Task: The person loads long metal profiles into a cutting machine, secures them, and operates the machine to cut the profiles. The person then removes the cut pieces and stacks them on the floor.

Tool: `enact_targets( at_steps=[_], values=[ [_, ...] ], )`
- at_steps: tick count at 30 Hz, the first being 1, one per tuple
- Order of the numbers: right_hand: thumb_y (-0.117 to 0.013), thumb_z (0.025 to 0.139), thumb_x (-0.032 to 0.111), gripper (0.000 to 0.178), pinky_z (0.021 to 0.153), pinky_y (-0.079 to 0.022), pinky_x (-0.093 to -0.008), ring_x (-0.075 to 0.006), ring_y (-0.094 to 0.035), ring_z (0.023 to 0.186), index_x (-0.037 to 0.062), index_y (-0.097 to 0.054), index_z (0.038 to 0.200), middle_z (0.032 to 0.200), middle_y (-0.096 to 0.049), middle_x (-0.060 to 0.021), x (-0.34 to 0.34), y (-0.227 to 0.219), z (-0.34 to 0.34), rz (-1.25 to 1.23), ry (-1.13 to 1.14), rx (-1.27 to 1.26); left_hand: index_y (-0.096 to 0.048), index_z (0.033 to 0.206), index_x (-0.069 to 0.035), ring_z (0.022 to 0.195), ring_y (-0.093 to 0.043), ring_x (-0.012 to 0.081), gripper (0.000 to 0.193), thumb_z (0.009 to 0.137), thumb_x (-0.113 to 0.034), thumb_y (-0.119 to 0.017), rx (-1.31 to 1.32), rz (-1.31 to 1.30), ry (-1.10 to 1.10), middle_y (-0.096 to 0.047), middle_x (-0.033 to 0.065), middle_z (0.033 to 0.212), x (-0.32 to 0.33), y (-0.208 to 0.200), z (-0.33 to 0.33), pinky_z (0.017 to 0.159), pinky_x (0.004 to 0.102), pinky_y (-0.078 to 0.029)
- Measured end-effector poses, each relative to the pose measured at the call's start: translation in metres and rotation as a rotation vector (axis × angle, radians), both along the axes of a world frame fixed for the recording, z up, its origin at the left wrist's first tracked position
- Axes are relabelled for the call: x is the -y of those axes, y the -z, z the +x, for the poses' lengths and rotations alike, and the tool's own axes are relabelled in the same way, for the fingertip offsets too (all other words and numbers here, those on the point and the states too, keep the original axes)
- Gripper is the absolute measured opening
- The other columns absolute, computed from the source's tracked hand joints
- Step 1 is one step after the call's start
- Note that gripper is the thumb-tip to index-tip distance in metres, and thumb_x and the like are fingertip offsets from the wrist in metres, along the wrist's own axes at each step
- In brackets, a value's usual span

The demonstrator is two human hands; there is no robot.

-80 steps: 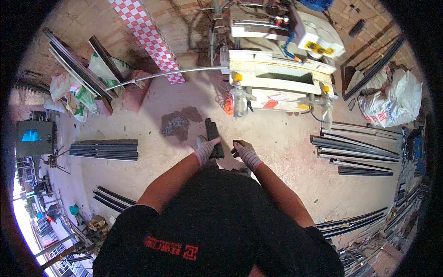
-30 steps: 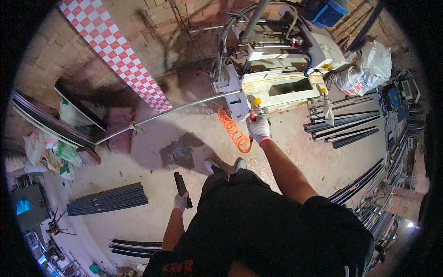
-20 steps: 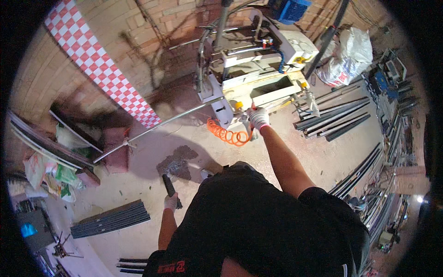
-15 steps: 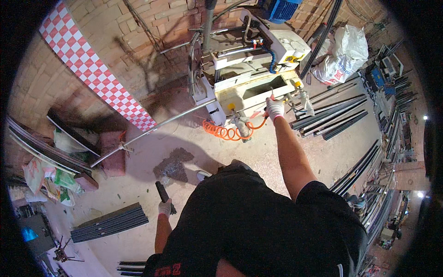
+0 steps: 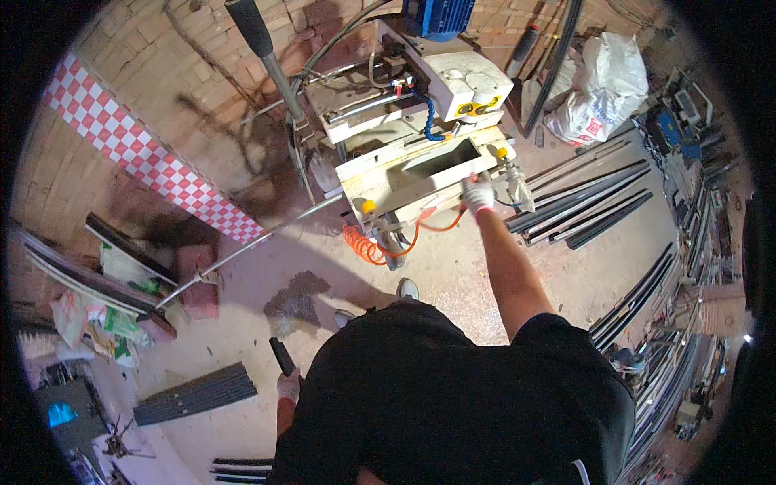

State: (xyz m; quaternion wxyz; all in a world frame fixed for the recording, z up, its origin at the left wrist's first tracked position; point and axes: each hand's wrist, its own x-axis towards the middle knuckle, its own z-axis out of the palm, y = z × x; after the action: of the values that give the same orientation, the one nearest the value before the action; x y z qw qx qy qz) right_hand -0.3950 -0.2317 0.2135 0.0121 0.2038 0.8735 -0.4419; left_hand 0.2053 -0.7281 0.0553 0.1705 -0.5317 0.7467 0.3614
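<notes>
My right hand (image 5: 478, 194), in a white glove, reaches out to the front right of a white milling machine (image 5: 473, 79) with a blue motor. Its fingers are closed round an air gun, mostly hidden in the grip, where an orange coiled hose (image 5: 365, 246) ends. Just beyond that hand lies the machine's bed, with a dark rectangular opening (image 5: 454, 159) and yellow-topped clamps at its two front corners. Low on the left, beside my body, my left hand (image 5: 288, 385), also gloved, grips a short black profile bar (image 5: 280, 355), which points up and away.
A long black-handled lever (image 5: 257, 40) rises at the machine's left. A metal rod (image 5: 267, 236) runs from the machine toward the left. Dark profiles (image 5: 598, 198) lie on the floor at right, with another stack (image 5: 196, 394) at lower left. White sacks (image 5: 602, 89) stand at back right.
The view has shifted, so the machine appears further left and its lever handle shows. My right hand stays at the bed's front edge with the air gun; my left hand still holds the bar.
</notes>
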Motion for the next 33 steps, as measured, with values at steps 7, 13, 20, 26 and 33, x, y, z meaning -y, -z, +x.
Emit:
enact_targets(
  at_steps=[7, 13, 20, 26, 33],
  values=[
    [-0.059, 0.091, 0.033, 0.037, 0.046, -0.053, -0.0389, -0.0231, -0.061, 0.044, -0.0008, -0.065, 0.077, 0.062, -0.064, -0.0126, 0.066, 0.004, 0.018, -0.304, -0.110, 0.044, -0.071, 0.100, 0.003, 0.087, -0.071, 0.0370, 0.058, 0.085, -0.053, -0.070, -0.019, 0.054, 0.006, -0.072, 0.0204, 0.088, -0.059, -0.023, -0.013, 0.078, 0.0450, -0.054],
    [-0.055, 0.096, 0.044, 0.048, 0.049, -0.051, -0.0395, -0.0220, -0.062, 0.048, 0.0009, -0.067, 0.080, 0.057, -0.062, -0.0114, 0.097, 0.034, 0.038, -0.038, -0.709, -0.317, -0.071, 0.101, 0.002, 0.088, -0.071, 0.0370, 0.058, 0.085, -0.054, -0.070, 0.031, 0.082, 0.042, -0.073, 0.0200, 0.088, -0.063, -0.008, 0.017, 0.078, 0.0451, -0.054],
    [-0.053, 0.098, 0.048, 0.050, 0.043, -0.053, -0.0375, -0.0230, -0.061, 0.044, 0.0008, -0.063, 0.086, 0.063, -0.063, -0.0124, -0.032, 0.046, 0.029, -0.258, 0.165, 0.026, -0.071, 0.101, 0.001, 0.089, -0.071, 0.0372, 0.060, 0.084, -0.056, -0.070, 0.114, 0.056, 0.061, -0.073, 0.0204, 0.089, -0.060, 0.009, 0.061, 0.078, 0.0452, -0.055],
    [-0.062, 0.090, 0.037, 0.040, 0.048, -0.053, -0.0354, -0.0223, -0.064, 0.049, 0.0009, -0.064, 0.073, 0.064, -0.066, -0.0140, 0.002, 0.055, 0.061, -0.052, -0.311, 0.146, -0.071, 0.102, 0.001, 0.090, -0.071, 0.0374, 0.061, 0.083, -0.057, -0.070, 0.133, 0.045, 0.077, -0.073, 0.0206, 0.090, -0.051, 0.015, 0.074, 0.078, 0.0452, -0.055],
    [-0.056, 0.097, 0.051, 0.052, 0.042, -0.051, -0.0383, -0.0266, -0.062, 0.044, 0.0020, -0.061, 0.082, 0.063, -0.064, -0.0194, -0.001, 0.037, 0.083, -0.351, -0.444, 0.435, -0.071, 0.103, 0.000, 0.091, -0.071, 0.0376, 0.062, 0.082, -0.058, -0.071, 0.102, 0.020, 0.097, -0.073, 0.0210, 0.091, -0.031, 0.015, 0.073, 0.078, 0.0453, -0.055]
  ],
)
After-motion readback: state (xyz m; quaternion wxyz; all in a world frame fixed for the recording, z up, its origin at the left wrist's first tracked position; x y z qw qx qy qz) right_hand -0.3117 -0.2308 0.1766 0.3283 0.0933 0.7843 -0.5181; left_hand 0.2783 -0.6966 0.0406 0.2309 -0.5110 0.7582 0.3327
